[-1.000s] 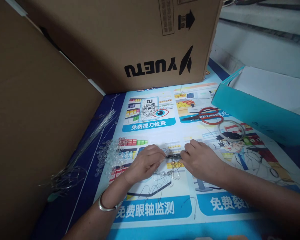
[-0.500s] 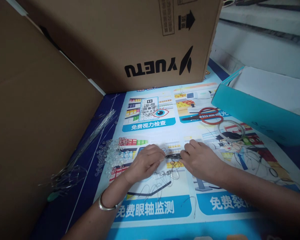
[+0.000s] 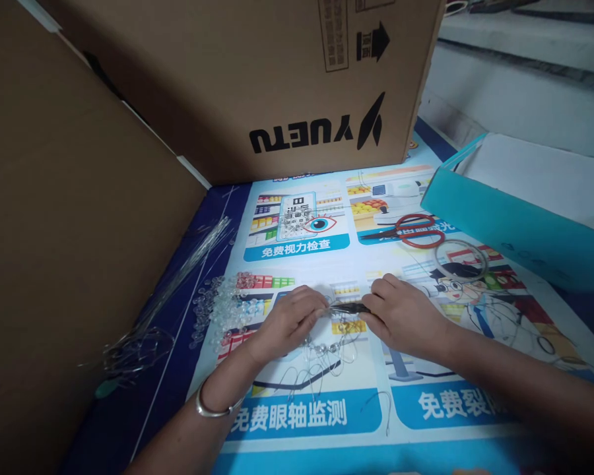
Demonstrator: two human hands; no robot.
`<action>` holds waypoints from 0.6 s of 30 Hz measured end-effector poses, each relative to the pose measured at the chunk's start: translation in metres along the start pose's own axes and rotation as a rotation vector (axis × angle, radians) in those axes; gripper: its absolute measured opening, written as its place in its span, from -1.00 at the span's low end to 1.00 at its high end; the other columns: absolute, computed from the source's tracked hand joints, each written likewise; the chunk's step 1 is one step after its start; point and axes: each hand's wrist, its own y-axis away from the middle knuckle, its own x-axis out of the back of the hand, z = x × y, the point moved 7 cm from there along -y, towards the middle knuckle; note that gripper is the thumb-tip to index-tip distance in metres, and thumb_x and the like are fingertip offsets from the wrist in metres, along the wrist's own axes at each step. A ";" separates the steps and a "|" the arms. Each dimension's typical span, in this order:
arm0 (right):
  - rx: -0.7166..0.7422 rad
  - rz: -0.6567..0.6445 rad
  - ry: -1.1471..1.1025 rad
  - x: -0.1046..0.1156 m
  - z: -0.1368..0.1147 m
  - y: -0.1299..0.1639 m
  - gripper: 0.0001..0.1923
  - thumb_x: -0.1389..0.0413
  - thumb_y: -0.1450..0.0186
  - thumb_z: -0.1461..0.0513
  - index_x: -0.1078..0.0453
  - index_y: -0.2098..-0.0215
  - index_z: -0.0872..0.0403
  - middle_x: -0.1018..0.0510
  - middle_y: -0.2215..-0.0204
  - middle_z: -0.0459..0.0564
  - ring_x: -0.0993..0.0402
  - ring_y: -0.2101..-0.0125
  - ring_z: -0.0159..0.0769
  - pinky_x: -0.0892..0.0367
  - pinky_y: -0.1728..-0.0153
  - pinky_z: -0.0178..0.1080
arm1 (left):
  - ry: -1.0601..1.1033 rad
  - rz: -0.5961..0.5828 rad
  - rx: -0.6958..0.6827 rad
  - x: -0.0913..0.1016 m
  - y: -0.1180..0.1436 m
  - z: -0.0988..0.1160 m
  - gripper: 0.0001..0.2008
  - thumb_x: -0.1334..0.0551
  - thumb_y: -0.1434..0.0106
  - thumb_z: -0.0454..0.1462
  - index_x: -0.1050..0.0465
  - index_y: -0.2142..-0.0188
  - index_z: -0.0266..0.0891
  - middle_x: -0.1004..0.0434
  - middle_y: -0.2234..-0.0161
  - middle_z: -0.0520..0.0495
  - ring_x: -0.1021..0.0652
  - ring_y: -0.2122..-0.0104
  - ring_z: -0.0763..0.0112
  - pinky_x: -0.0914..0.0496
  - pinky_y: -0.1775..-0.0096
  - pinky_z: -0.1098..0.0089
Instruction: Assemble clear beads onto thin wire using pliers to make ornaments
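My left hand (image 3: pixel 291 322) and my right hand (image 3: pixel 402 315) meet over a printed poster (image 3: pixel 327 409) on the table. The right hand pinches a small dark tool (image 3: pixel 350 308), perhaps pliers, whose tip reaches my left fingertips. The left hand pinches thin wire at that tip. Below the hands lies a short strand of clear beads on wire (image 3: pixel 324 346). A silver bangle (image 3: pixel 212 408) sits on my left wrist. A pile of clear beads (image 3: pixel 222 310) lies just left of my left hand.
A large cardboard box (image 3: pixel 287 79) stands at the back and a cardboard sheet (image 3: pixel 69 231) walls off the left. A bundle of thin wires (image 3: pixel 178 284) lies along it. Red-handled scissors (image 3: pixel 410 231), a wire ring (image 3: pixel 460 254) and a teal box (image 3: pixel 515 224) sit at the right.
The hands stay almost where they were, still working at the tool tip. The view has shifted slightly downward.
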 end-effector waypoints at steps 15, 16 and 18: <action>-0.003 0.028 -0.028 0.000 0.002 0.000 -0.68 0.13 -0.32 0.12 -0.38 0.34 0.11 -0.37 0.37 0.07 -0.22 0.24 -0.21 -0.11 0.23 -0.19 | 0.099 0.012 0.014 0.003 0.000 -0.002 -0.85 -0.02 -0.30 -0.35 -0.34 0.22 -0.24 -0.43 0.20 -0.17 -0.41 0.18 0.32 -0.31 0.13 0.26; -0.003 0.027 -0.028 -0.001 0.002 0.000 -0.68 0.13 -0.32 0.12 -0.38 0.34 0.11 -0.37 0.37 0.07 -0.22 0.25 -0.21 -0.11 0.23 -0.19 | 0.101 0.012 0.014 0.003 0.000 -0.002 -0.86 -0.02 -0.30 -0.35 -0.34 0.22 -0.24 -0.43 0.20 -0.17 -0.41 0.18 0.32 -0.31 0.13 0.26; -0.003 0.029 -0.030 -0.001 0.002 0.000 -0.69 0.12 -0.32 0.12 -0.38 0.34 0.10 -0.37 0.37 0.07 -0.21 0.25 -0.21 -0.10 0.23 -0.19 | 0.100 0.013 0.018 0.003 0.000 -0.002 -0.86 -0.02 -0.30 -0.35 -0.34 0.22 -0.24 -0.43 0.21 -0.16 -0.41 0.18 0.33 -0.31 0.14 0.27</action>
